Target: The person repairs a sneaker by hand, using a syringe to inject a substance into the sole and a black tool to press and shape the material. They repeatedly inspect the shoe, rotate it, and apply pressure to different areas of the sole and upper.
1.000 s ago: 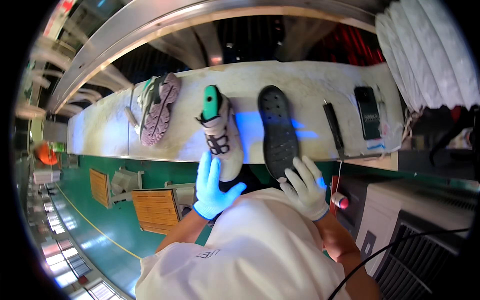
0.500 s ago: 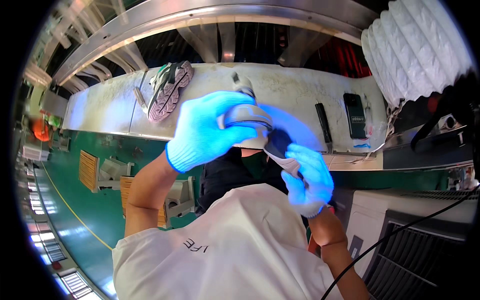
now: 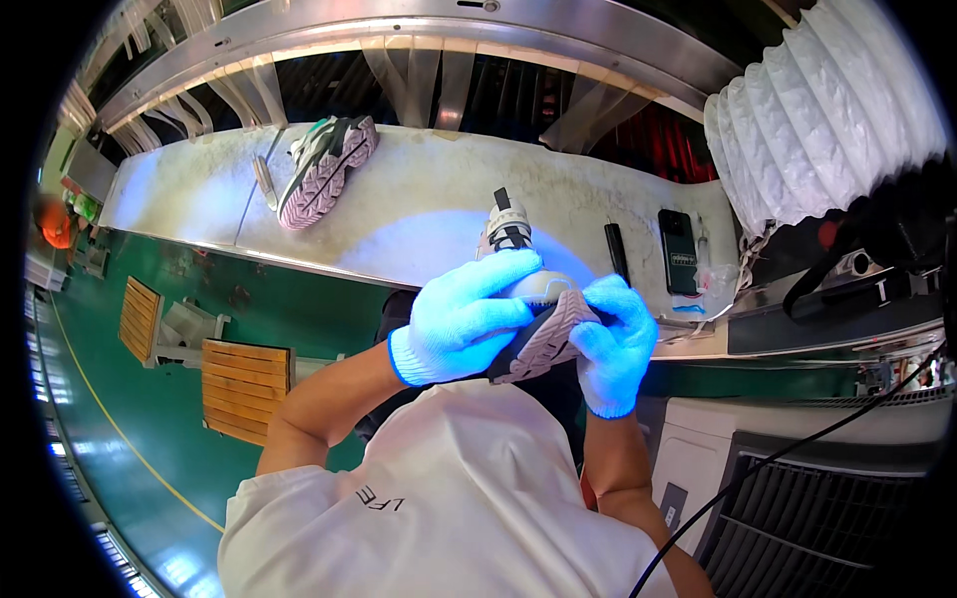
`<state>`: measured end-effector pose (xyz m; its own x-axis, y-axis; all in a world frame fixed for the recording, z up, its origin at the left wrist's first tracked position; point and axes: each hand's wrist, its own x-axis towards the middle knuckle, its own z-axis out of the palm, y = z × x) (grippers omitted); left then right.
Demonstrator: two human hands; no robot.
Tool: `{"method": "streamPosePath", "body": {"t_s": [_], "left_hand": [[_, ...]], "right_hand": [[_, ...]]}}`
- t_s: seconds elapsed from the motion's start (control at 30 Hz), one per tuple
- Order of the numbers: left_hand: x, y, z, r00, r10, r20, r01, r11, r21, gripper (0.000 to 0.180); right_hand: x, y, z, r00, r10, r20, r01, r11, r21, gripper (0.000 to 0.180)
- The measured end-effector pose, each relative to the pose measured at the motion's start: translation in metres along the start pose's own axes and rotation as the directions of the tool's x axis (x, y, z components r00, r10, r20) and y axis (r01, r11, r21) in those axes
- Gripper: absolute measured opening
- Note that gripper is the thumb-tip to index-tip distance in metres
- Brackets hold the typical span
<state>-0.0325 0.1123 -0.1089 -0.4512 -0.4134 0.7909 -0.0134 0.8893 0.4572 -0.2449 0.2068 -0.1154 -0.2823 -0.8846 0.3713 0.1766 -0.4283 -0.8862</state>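
Over the bench's near edge I hold a grey and black shoe upper (image 3: 509,231) by its rounded toe. A separate sole (image 3: 546,344), grey-pink with a zigzag tread and a dark edge, is pressed against the toe. My left hand (image 3: 461,321), in a white glove lit blue, is closed around the left side of the toe, with its fingers also against the sole. My right hand (image 3: 616,344), gloved alike, is closed on the sole's right edge. Whether upper and sole touch along their full length is hidden. A finished-looking shoe (image 3: 329,171) lies on its side at the bench's left.
On the pale bench (image 3: 419,189) lie a thin light strip (image 3: 264,182), a black pen-like tool (image 3: 616,251) and a dark phone (image 3: 678,249). A white ribbed duct (image 3: 817,120) hangs at right. Behind runs a metal rail (image 3: 399,30) with clear curtain strips. A black cable (image 3: 778,473) crosses lower right.
The sole has been brought up against the upper's toe and turned, so its tread now shows. My left hand has moved down; my right hand has risen slightly, closer to the left.
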Motion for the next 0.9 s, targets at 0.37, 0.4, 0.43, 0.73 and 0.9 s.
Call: {"method": "streamPosePath", "body": {"t_s": [0.37, 0.4, 0.43, 0.73, 0.9], "left_hand": [[-0.04, 0.04, 0.001, 0.916, -0.361, -0.173, 0.239, 0.84, -0.487, 0.043], [-0.042, 0.044, 0.001, 0.901, -0.395, -0.178, 0.266, 0.829, -0.492, 0.042], [-0.04, 0.047, 0.003, 0.888, -0.42, -0.187, 0.282, 0.818, -0.501, 0.041], [-0.032, 0.049, 0.003, 0.871, -0.43, -0.237, 0.291, 0.842, -0.455, 0.039], [-0.029, 0.047, 0.004, 0.887, -0.401, -0.228, 0.278, 0.858, -0.431, 0.037]], "right_hand": [[-0.029, 0.002, 0.027, 0.95, -0.258, 0.178, 0.305, 0.892, -0.334, 0.047], [-0.03, 0.003, 0.03, 0.93, -0.307, 0.201, 0.363, 0.85, -0.382, 0.048], [-0.034, 0.004, 0.034, 0.937, -0.299, 0.182, 0.349, 0.841, -0.414, 0.034], [-0.036, 0.014, 0.038, 0.905, -0.381, 0.188, 0.424, 0.778, -0.464, 0.037], [-0.036, 0.009, 0.035, 0.912, -0.356, 0.204, 0.41, 0.772, -0.485, 0.043]]}}
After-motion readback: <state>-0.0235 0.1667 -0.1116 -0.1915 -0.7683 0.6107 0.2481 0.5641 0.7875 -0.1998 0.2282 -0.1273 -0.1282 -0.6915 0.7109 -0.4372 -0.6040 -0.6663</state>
